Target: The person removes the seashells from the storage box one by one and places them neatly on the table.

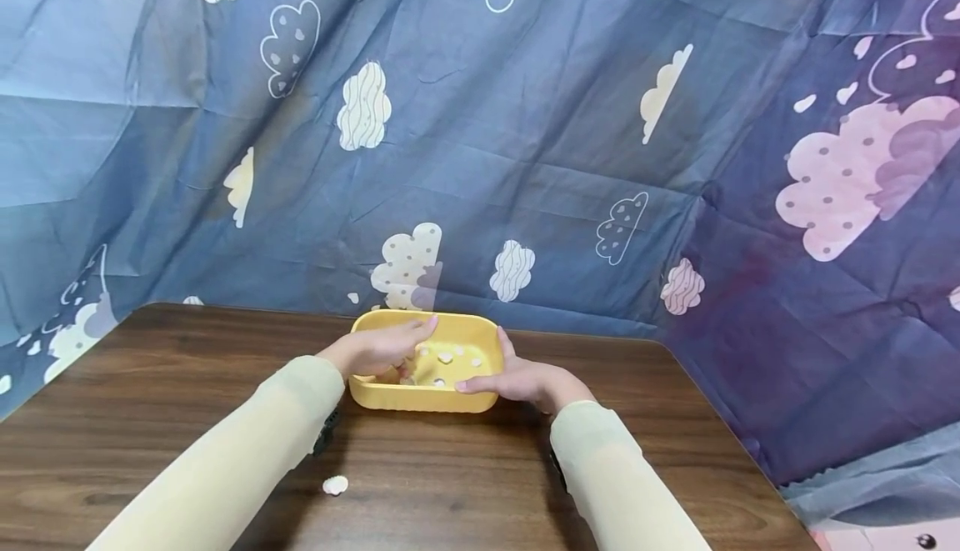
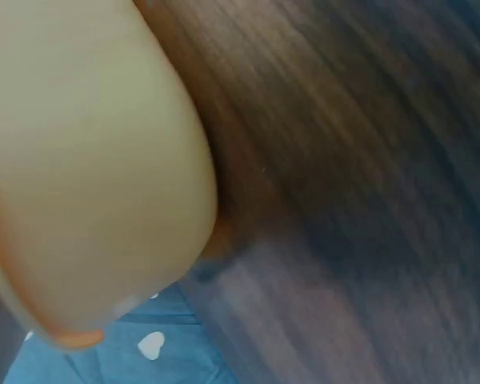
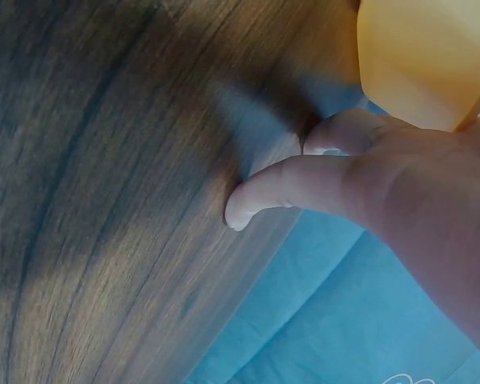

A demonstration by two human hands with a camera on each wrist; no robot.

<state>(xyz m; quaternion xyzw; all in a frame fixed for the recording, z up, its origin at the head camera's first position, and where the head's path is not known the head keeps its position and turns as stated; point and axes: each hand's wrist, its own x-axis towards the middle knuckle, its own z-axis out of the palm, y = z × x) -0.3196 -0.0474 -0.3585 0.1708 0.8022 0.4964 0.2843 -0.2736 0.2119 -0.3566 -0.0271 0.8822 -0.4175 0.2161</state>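
A yellow rectangular bin with rounded corners stands near the far edge of the table, and several small white pieces lie inside it. My left hand reaches over the bin's left side, fingers down inside; I cannot tell whether they hold anything. The left wrist view shows the bin's outer wall but no fingers. At the right end, my right hand grips the bin, its thumb over the front rim. In the right wrist view, two fingers of this hand reach down to the tabletop beside the bin.
On the dark wood table, a small white scalloped piece lies in front of the bin, near the left forearm. A blue cloud-print cloth hangs behind the table's far edge and along its right side.
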